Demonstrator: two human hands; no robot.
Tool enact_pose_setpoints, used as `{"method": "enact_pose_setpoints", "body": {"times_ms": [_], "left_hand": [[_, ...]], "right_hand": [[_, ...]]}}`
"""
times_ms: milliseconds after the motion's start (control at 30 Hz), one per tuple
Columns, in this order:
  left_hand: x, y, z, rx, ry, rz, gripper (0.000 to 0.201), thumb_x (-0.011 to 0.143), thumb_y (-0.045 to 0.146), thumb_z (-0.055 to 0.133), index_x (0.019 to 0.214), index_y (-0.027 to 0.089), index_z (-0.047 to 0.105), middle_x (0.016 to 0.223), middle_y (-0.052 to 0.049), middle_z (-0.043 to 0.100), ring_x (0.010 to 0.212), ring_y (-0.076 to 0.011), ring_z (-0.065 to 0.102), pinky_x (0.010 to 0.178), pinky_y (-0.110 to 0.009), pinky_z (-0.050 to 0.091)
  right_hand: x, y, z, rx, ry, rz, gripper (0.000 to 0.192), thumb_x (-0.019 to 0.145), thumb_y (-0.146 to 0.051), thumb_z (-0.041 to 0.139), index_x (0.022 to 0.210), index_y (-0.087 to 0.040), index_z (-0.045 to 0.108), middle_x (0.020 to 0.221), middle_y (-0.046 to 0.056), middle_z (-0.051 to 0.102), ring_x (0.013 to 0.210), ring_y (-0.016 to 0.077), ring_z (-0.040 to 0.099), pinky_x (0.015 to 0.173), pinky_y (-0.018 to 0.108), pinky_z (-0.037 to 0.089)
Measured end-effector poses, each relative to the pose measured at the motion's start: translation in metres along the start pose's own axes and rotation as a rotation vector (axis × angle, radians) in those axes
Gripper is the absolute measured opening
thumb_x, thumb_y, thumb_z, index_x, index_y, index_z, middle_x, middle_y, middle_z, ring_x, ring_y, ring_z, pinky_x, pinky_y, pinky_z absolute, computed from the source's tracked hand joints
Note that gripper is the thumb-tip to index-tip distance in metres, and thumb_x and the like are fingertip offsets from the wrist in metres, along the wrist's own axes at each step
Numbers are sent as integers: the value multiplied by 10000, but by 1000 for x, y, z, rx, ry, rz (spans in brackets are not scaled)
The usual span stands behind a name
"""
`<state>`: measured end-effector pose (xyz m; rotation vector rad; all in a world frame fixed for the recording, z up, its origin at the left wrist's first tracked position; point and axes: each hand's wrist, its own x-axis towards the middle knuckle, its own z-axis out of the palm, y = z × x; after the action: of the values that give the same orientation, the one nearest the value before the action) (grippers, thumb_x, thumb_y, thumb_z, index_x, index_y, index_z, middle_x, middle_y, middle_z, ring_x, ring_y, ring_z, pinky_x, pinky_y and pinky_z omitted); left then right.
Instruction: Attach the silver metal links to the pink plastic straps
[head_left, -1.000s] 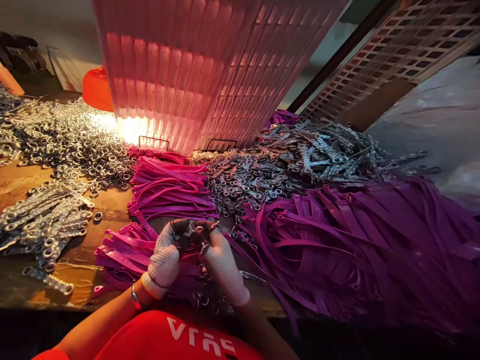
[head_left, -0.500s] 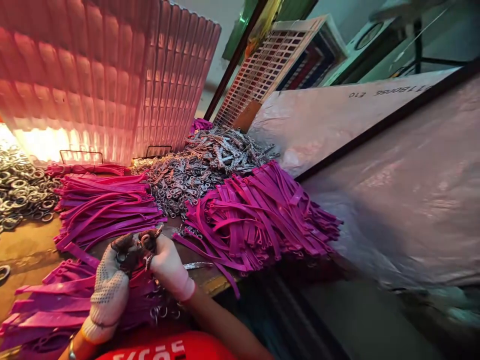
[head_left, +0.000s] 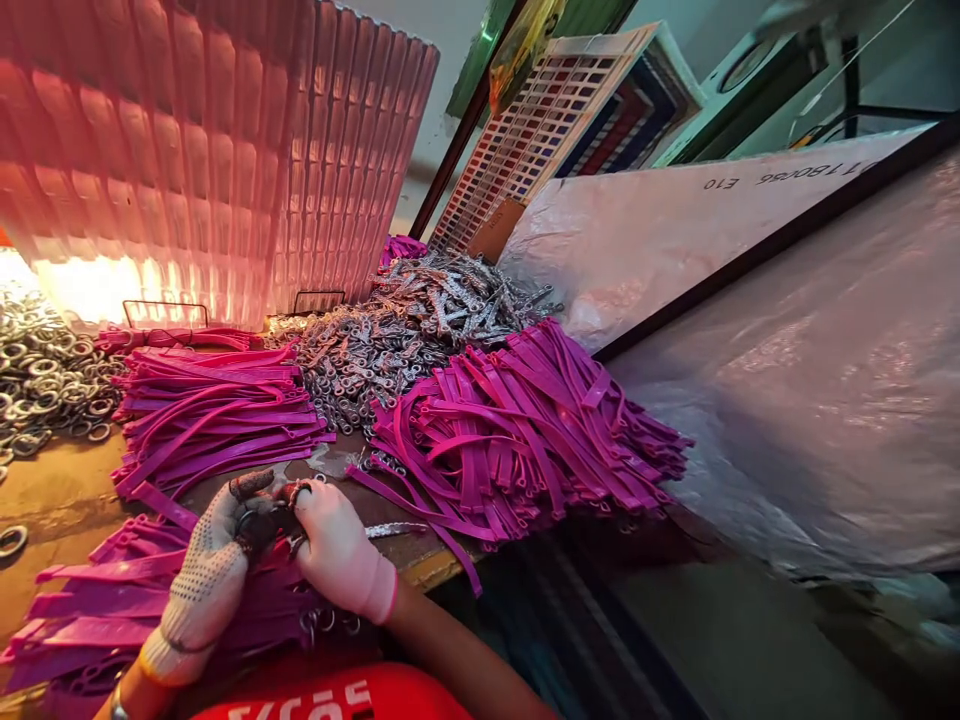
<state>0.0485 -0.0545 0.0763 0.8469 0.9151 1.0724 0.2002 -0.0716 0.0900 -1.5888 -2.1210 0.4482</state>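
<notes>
My left hand (head_left: 206, 570), in a pale dotted work glove with darkened fingertips, is curled over the near bundle of purple straps (head_left: 112, 580). Its index finger sticks forward while the thumb and other fingers bend inward. Against it is my right hand (head_left: 337, 550), closed, in a white glove with a pink cuff. Whatever small piece lies between the dark fingertips is hidden. Several metal rings (head_left: 326, 620) show below the right hand. To its right lies a silver braided strip (head_left: 396, 529) on the table.
Purple straps are stacked at left (head_left: 217, 410) and right (head_left: 510, 440). Behind them rises a heap of metal links (head_left: 375, 345). Metal rings (head_left: 52, 385) are piled at far left, under a pink ribbed panel (head_left: 210, 160). Plastic-wrapped board (head_left: 787, 350) stands at right, beside a dark bar.
My fingers have shifted. The right hand has turned so more of its back shows, and the left index finger has straightened somewhat. The view has moved very slightly.
</notes>
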Motion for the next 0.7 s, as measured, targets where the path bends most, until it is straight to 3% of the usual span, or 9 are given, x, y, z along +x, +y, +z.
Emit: {"method": "enact_pose_setpoints", "body": {"times_ms": [100,167,300,400,500,600,700], "left_hand": [[3,0,0,-103,-2,-126,522,675,239,830,1152,183,625,1041,-74,726,871,-213,716,750,-301,594],[6,1,2,-142,4,-211,528,640,225,836,1120,179,621,943,-57,730,775,-208,721,683,-309,599],[9,8,10,-138,53,-246,524,611,220,839,1086,173,622,844,-42,714,673,-189,701,571,-269,566],[12,13,19,-96,103,-163,451,642,239,811,1053,163,642,701,1,654,511,-100,585,451,-172,439],[22,17,22,73,13,-130,314,745,270,706,1036,154,683,521,52,508,384,-55,374,382,-153,283],[40,21,18,462,-128,20,131,759,224,667,851,166,740,581,-12,590,492,-103,476,475,-183,376],[62,24,16,844,-219,311,79,703,205,743,646,195,689,639,-49,631,593,-149,543,577,-213,441]], "right_hand": [[-1,2,6,-169,8,-42,154,730,-252,560,846,-190,642,830,88,670,757,225,585,696,332,420],[1,4,7,-229,-2,-95,148,738,-330,577,772,-199,635,740,73,665,668,208,572,638,322,387],[5,8,4,-161,-25,-132,192,754,-362,609,815,-186,653,761,82,691,675,211,597,642,311,399],[5,14,4,180,-33,-12,158,857,-304,550,889,-204,667,797,41,710,704,186,608,648,272,427],[6,26,5,482,-30,59,184,892,-260,512,893,-212,690,799,13,719,736,180,608,654,253,449],[10,47,4,576,66,139,227,854,-206,498,944,-199,707,844,33,728,799,208,626,725,284,479],[13,70,4,530,152,202,331,786,-142,451,1000,-193,699,956,64,728,893,231,641,830,335,487]]}}
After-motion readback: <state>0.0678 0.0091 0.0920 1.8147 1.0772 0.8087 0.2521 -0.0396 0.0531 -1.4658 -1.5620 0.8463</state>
